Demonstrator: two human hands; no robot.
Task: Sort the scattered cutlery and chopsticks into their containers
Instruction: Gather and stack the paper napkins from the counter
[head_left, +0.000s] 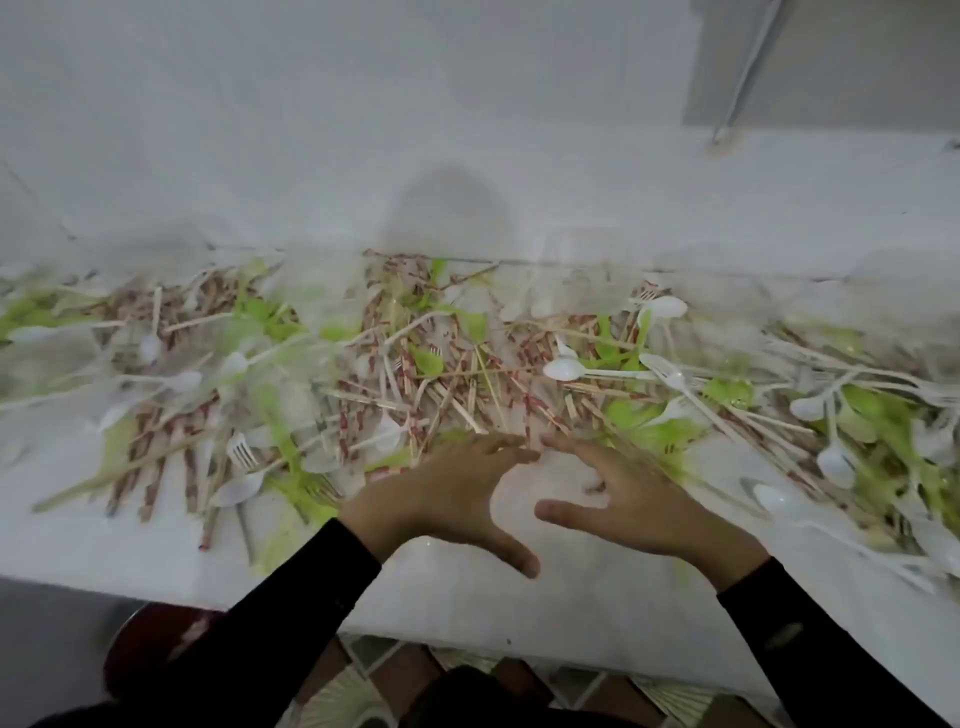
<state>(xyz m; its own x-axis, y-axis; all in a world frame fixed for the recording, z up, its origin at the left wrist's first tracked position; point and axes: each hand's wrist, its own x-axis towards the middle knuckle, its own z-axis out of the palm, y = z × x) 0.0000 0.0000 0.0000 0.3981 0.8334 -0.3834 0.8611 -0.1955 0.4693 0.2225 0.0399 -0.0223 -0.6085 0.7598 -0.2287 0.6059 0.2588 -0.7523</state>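
Head view, blurred.

- Left hand (441, 499): palm down, fingers straight and spread, holding nothing.
- Right hand (639, 501): palm down, fingers spread, thumb out, holding nothing.
- Both hands are over a bare patch of the white table (467, 613). Their fingertips reach the near edge of the pile, but the blur hides whether they touch it.
- The pile lies across the table beyond the hands, all mixed together:
  - wooden chopsticks (457, 405)
  - red-and-white wrapped chopsticks (156, 462)
  - white plastic spoon (563, 369)
  - white plastic fork (241, 451)
  - green plastic cutlery (654, 426)
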